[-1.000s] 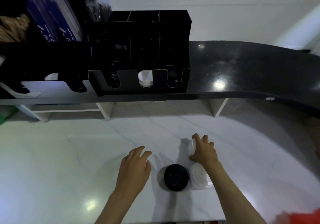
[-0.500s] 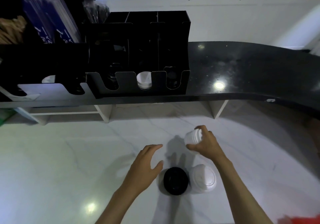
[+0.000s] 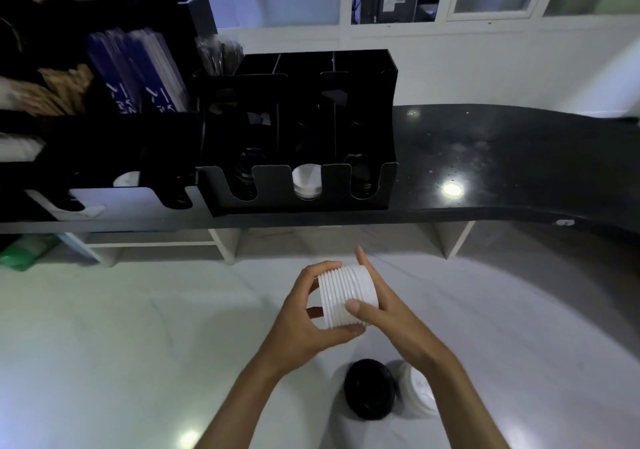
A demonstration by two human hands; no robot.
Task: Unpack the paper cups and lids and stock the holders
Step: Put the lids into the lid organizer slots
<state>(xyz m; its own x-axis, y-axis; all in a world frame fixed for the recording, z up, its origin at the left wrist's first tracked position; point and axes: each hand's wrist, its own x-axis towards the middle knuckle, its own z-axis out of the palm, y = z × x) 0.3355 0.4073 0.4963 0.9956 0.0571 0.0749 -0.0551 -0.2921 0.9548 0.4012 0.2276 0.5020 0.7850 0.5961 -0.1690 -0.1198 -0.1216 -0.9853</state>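
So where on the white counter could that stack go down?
Bare white counter lies left of the left hand, and right of the right hand, which both hold the white lid stack. Crowded: near the black lids and white lids.

Lid stack between both hands — holder behind.
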